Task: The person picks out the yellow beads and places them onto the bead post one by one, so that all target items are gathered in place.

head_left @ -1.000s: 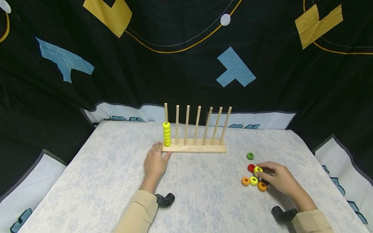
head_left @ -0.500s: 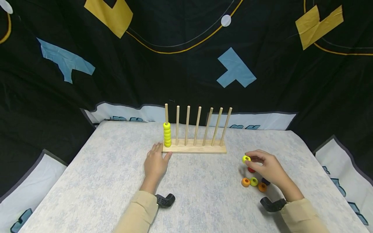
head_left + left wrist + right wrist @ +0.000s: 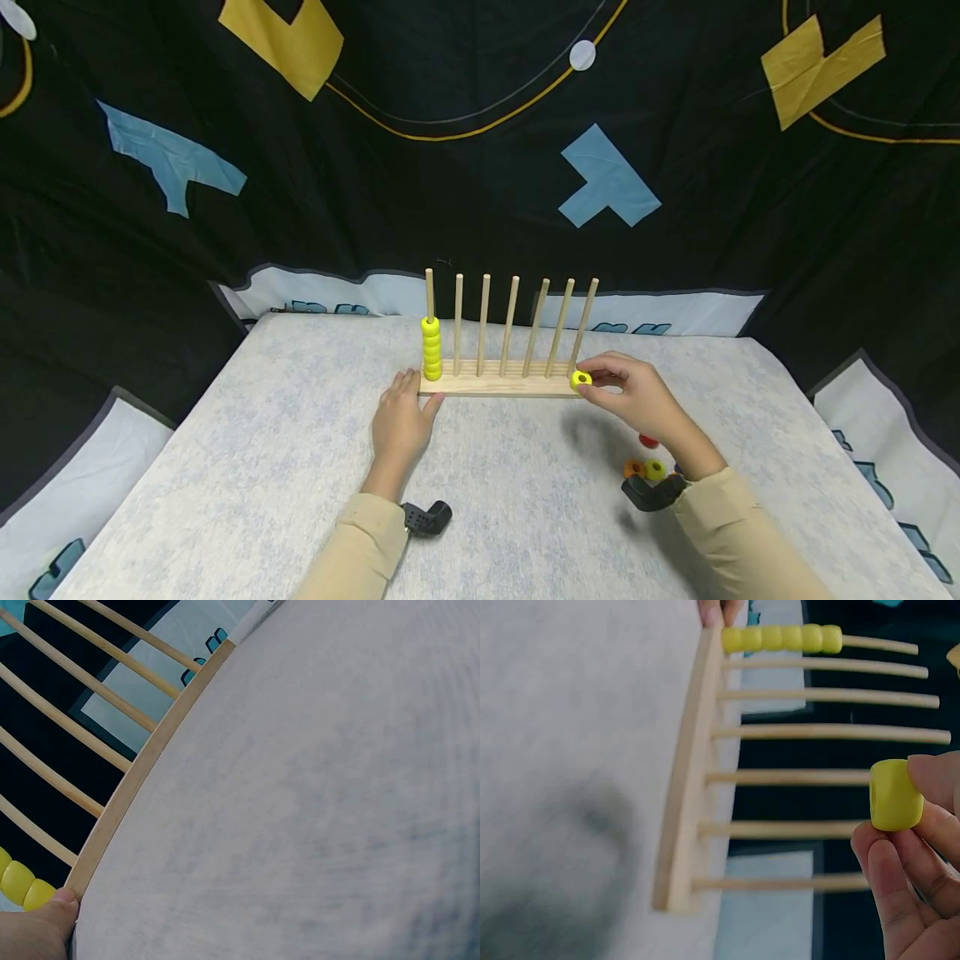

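Observation:
A wooden peg rack point(image 3: 495, 386) stands on the table, with a row of upright pegs. Several yellow beads point(image 3: 431, 348) are stacked on its leftmost peg; the other pegs are bare. My left hand point(image 3: 397, 427) holds the rack's left end, thumb on the front edge in the left wrist view. Between thumb and fingers, my right hand point(image 3: 637, 396) pinches a yellow bead point(image 3: 895, 796). In the head view this bead overlaps the right end of the base, by the foot of the rightmost peg. The right wrist view shows it raised among the pegs' upper parts.
Loose beads lie to the right, partly hidden by my right forearm and wrist camera point(image 3: 652, 493): a red bead point(image 3: 648, 441), an orange bead point(image 3: 633, 468) and a yellow bead point(image 3: 655, 470). A black curtain point(image 3: 465, 208) hangs behind the table point(image 3: 285, 467).
My right hand has picked up the yellow bead from the loose group and carried it left to the rack's right end. The left hand has stayed at the rack's left end.

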Available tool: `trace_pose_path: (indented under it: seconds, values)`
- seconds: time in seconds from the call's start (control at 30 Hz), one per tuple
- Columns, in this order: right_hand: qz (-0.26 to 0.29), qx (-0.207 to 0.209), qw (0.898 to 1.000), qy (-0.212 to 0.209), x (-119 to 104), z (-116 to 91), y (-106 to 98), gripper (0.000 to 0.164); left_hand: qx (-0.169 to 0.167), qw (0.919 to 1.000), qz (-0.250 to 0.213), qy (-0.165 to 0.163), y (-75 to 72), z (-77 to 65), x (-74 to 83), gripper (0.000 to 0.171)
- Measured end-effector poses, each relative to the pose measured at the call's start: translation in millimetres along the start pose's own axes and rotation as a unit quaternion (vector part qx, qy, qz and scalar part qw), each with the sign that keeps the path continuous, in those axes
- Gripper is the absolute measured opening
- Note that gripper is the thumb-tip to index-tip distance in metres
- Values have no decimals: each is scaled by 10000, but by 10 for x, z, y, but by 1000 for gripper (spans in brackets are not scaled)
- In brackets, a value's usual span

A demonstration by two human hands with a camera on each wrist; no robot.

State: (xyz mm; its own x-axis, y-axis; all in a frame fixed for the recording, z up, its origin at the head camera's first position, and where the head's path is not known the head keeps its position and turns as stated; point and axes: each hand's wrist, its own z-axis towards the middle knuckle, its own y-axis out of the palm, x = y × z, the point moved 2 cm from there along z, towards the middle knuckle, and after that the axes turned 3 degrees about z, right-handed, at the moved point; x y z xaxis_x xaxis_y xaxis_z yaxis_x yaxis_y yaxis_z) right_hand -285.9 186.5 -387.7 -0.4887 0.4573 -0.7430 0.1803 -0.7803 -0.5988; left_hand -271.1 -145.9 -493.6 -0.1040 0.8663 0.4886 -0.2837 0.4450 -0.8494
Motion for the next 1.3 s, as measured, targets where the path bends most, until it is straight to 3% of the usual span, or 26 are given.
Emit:
trace_pose_path:
  seconds: [0.47,0.63,0.93,1.3]
  values:
    - [63,-358,9990,-242,-502,577,203,30,-49,10000,3,-66,8,-9,12,69]
    - [37,-183,9997,-180,-611,742,173,31,-44,10000,19,-48,16,-1,25,69]
    - [119,491,9987,-99,-787,994,47,35,5,10000,5,6,-3,2,28,69]
    - [137,536,9985,18,-884,1312,78,38,39,10000,15,-36,9,-3,-1,68]
